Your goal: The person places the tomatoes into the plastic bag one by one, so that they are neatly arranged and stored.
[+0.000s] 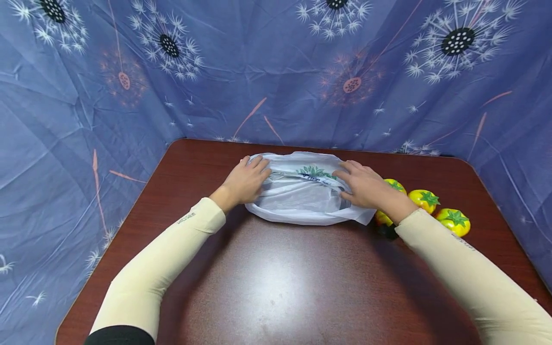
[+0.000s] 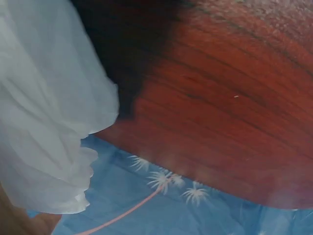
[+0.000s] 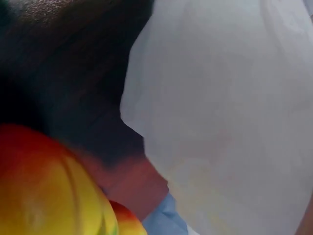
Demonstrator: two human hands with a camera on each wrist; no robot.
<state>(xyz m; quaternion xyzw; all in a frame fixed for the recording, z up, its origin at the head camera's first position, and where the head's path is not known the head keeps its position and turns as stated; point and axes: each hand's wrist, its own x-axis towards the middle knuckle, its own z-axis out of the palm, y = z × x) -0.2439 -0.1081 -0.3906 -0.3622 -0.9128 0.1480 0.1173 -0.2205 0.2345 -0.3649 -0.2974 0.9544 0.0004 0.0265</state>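
A white plastic bag [image 1: 297, 216] with a green leaf print and dark lettering lies toward the back of the table, its mouth spread wide. My left hand [image 1: 247, 181] rests on the bag's left rim, fingers extended over the edge; its thumb is hidden. At the right rim is my right hand [image 1: 366, 184], its fingers and thumb apart and reaching over the plastic. Each wrist view shows mostly the side of the bag, with only a sliver of hand. Beside the right hand are several yellow-and-red tomato-like fruits [image 1: 454, 222], some partly behind the wrist.
The brown wooden table [image 1: 276, 287] has a rounded back edge. Blue floral cloth [image 1: 241, 72] hangs behind and along both sides. A small dark object [image 1: 387, 232] sits beneath the right wrist, by the fruits.
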